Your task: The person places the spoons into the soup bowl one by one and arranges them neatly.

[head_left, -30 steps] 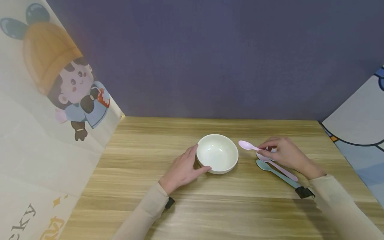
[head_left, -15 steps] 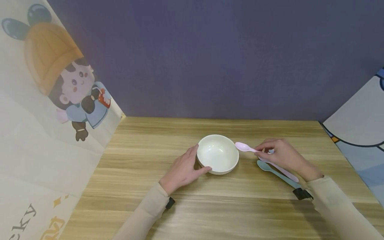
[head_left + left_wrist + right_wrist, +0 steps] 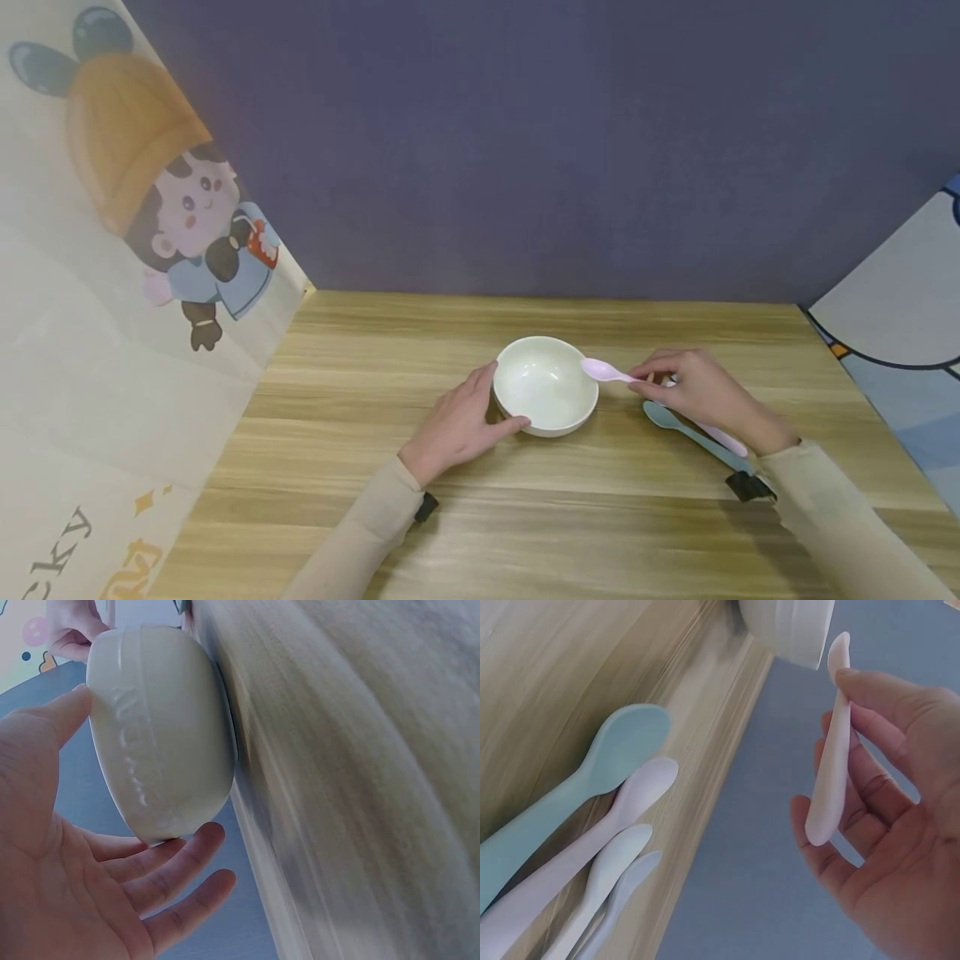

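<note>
1. Right here, the right hand (image 3: 701,387) has the pink spoon (image 3: 602,370) clamped, thumb against fingertips just behind its head! The handle end sits below that pinch beside a lower finger, looking barely backed up; a knock up front could pivot the spoon or twist it out.

2. Just under the grip, trailing back beneath the wrist: a teal spoon (image 3: 660,414), a second pink spoon (image 3: 574,855), a white spoon (image 3: 596,889) and a greyish spoon (image 3: 618,898), side by side. A dipping wrist, or that black wrist piece (image 3: 750,486), could drag them askew.

3. Left of the grip, the held spoon's head reaches over the white bowl (image 3: 546,392) at the rim facing the pinch; touching or not, can't tell. Carried too low, it could clip that rim.

4. Farthest from that grip, the left hand (image 3: 461,429) curves thumb and fingers round the bowl's opposite side. Smooth, rounded wall: if that hold is slack, a shove could slide the bowl along the tabletop (image 3: 450,542).
</note>
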Tool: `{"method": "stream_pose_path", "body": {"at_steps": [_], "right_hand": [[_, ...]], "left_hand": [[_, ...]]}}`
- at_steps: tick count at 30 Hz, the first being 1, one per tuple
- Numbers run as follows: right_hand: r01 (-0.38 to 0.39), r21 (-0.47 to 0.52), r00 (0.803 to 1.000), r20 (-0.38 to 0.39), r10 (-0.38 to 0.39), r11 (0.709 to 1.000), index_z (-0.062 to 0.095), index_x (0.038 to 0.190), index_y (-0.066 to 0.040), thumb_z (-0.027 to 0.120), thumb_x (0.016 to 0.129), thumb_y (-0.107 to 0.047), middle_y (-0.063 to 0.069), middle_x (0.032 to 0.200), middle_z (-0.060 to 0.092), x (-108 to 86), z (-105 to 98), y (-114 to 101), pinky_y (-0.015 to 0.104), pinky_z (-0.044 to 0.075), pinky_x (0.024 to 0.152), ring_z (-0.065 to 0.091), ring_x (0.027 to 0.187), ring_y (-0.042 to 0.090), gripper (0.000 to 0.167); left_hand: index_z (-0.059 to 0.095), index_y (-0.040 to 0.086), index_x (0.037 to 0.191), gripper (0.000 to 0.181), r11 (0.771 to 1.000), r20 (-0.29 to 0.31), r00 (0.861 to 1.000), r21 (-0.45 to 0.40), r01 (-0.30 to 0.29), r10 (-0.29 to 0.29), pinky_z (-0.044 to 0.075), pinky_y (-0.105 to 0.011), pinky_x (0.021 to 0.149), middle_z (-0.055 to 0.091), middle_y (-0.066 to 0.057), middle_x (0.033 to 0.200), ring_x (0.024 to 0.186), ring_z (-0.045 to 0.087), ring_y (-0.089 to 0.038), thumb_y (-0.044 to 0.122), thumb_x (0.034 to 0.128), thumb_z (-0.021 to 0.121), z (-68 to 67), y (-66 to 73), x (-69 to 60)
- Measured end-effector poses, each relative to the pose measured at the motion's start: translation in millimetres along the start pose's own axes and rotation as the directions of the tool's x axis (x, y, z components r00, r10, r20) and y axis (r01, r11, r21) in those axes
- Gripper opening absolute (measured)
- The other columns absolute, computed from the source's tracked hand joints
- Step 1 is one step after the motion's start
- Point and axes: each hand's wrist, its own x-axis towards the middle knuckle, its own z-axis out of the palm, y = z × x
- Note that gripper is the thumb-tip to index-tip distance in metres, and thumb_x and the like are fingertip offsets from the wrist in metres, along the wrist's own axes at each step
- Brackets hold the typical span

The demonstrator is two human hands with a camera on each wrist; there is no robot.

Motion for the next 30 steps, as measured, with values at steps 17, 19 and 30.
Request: {"method": "stream_pose_path", "body": {"at_steps": [17,19,30], "right_hand": [[0.077,0.003,0.997,0.018,-0.077,0.997,0.086,0.095,-0.019,0.087,0.089,-0.014,-0.020,0.082,0.072,9.6,8,-18,0.030,0.057,0.065,0.059,0.071,-0.008,0.008],[0.079,0.014,0.997,0.021,-0.079,0.997,0.086,0.094,-0.019,0.088,0.088,-0.013,-0.020,0.082,0.071,10.6,9,-19,0.031,0.057,0.065,0.058,0.070,-0.008,0.009],[0.052,0.053,0.997,0.060,-0.055,0.997,0.086,0.097,-0.019,0.086,0.090,-0.014,-0.016,0.086,0.074,14.7,15,-31,0.023,0.055,0.065,0.058,0.070,-0.006,0.009]], "left_hand": [[0.027,0.008,0.169,0.104,1.000,-0.007,1.000,-0.002,-0.013,0.013,0.052,-0.063,0.111,0.045,-0.019,0.166,0.142,0.057,-0.042,0.072,0.0956,0.064,0.4,-0.1,0.6],[0.027,0.009,0.169,0.104,1.000,-0.008,1.000,-0.004,-0.013,0.013,0.052,-0.062,0.112,0.045,-0.018,0.166,0.142,0.057,-0.041,0.072,0.0955,0.065,0.0,0.2,0.2],[0.028,0.009,0.169,0.104,1.000,-0.004,1.000,-0.011,0.001,-0.001,0.051,-0.061,0.113,0.045,-0.018,0.166,0.144,0.056,-0.041,0.072,0.0948,0.065,0.8,0.2,0.2]]}}
